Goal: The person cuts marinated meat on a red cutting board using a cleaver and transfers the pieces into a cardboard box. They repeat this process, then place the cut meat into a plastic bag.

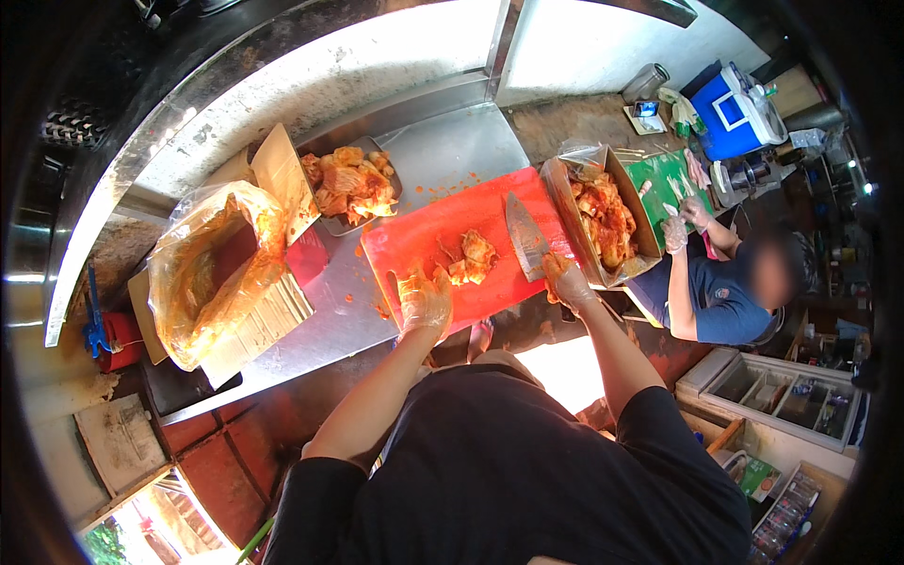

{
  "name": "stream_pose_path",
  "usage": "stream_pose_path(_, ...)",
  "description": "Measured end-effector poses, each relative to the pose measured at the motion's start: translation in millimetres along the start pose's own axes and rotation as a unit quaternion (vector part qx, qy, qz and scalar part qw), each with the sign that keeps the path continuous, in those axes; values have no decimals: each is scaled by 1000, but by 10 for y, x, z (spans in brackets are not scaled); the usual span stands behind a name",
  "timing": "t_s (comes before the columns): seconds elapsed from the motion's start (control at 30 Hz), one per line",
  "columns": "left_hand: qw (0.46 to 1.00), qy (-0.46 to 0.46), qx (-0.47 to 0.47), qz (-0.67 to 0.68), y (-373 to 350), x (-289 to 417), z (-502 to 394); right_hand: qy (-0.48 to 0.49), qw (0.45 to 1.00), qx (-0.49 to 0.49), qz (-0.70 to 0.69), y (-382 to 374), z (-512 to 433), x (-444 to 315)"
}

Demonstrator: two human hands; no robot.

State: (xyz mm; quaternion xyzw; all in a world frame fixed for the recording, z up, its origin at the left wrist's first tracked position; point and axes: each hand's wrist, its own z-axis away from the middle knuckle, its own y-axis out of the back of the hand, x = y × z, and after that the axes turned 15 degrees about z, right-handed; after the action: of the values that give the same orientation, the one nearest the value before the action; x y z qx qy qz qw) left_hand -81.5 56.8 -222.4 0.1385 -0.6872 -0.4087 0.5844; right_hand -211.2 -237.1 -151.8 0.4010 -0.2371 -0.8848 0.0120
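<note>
My right hand, in a clear plastic glove smeared with sauce, grips the handle of a broad kitchen knife. The blade lies over the right part of a red cutting board and points away from me. Near the board's middle rests a small heap of sauce-coated pieces, perhaps kimchi or meat. Just left of the heap, my gloved left hand is at the board's near edge, fingers spread, holding nothing that I can see. A metal tray with larger coated pieces stands behind the board's left corner.
At left, an open cardboard box holds a stained plastic bag. Right of the board stands a lined cardboard box of coated food. Beyond it, a gloved co-worker handles pale strips over a green board. A blue cooler stands behind.
</note>
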Motion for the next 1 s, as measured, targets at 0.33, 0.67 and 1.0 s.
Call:
stream_pose_path(0.33,971,165,33,170,-82,667,-442,33,999,-22,36,-731,117,-35)
stream_pose_path(0.67,959,145,61,236,-188,1011,-628,-3,994,-104,-43,-963,118,-261)
stream_pose_path(1.0,955,84,-82,274,-437,1809,-893,133,991,-11,-31,-378,140,58)
